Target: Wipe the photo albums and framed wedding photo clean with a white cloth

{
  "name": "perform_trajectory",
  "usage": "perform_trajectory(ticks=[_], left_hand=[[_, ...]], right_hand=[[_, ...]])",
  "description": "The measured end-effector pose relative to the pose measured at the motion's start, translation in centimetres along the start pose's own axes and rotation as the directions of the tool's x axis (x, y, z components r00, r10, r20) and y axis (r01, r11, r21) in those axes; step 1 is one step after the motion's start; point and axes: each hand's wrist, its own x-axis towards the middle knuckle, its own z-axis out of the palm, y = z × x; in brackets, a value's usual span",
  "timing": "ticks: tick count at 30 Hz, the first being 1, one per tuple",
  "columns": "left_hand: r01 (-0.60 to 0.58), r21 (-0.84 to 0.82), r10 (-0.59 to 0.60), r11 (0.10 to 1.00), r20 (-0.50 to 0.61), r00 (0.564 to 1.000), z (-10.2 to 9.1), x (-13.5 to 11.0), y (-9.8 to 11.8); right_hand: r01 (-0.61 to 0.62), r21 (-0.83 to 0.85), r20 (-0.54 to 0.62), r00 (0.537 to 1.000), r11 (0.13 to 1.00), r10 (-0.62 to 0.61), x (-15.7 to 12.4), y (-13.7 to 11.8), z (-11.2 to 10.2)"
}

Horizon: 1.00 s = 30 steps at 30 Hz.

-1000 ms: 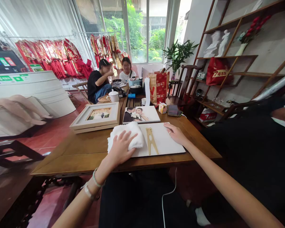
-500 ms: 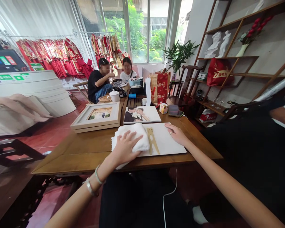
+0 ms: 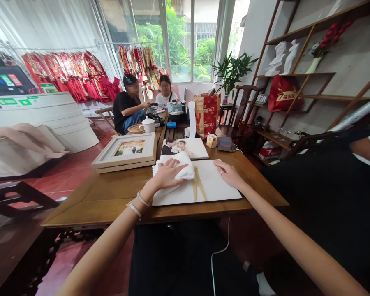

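Observation:
A large white board (image 3: 216, 187) lies flat at the near edge of the wooden table (image 3: 111, 197). On its far left part sits a folded white towel (image 3: 185, 164), and my left hand (image 3: 168, 174) presses flat on that towel with fingers spread. My right hand (image 3: 230, 174) rests flat on the board's right edge, fingers stretched, a ring on one finger. A gold forked metal stand (image 3: 198, 185) lies on the board between my hands, touching the towel's right side.
A framed photo (image 3: 126, 150) and a photo print (image 3: 191, 148) lie behind the board. Beyond them stand a small box (image 3: 211, 140), a phone (image 3: 225, 144), a red gift bag (image 3: 206, 113) and a teapot (image 3: 148, 124). Two people sit at the far end. Shelves line the right wall.
My left hand has slid the towel away from me and to the right, from the board's near left corner up to its far edge. My right hand has stayed put.

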Motion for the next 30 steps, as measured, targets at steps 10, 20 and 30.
perform_trajectory(ticks=[10, 20, 30], left_hand=[[-0.007, 0.014, 0.007, 1.000, 0.015, 1.000, -1.0, -5.9, 5.4], [0.014, -0.024, -0.012, 1.000, 0.047, 0.999, -0.9, -6.4, 4.9], [0.047, 0.005, -0.047, 0.999, 0.010, 0.999, -0.4, -0.7, 4.1]], right_hand=[[-0.001, 0.011, -0.008, 1.000, 1.000, 0.001, 0.0, 0.1, 0.1], [-0.003, -0.009, 0.000, 1.000, 1.000, 0.003, 0.0, -0.1, 0.0], [0.005, 0.005, -0.007, 1.000, 1.000, -0.005, 0.0, -0.1, 0.0]])
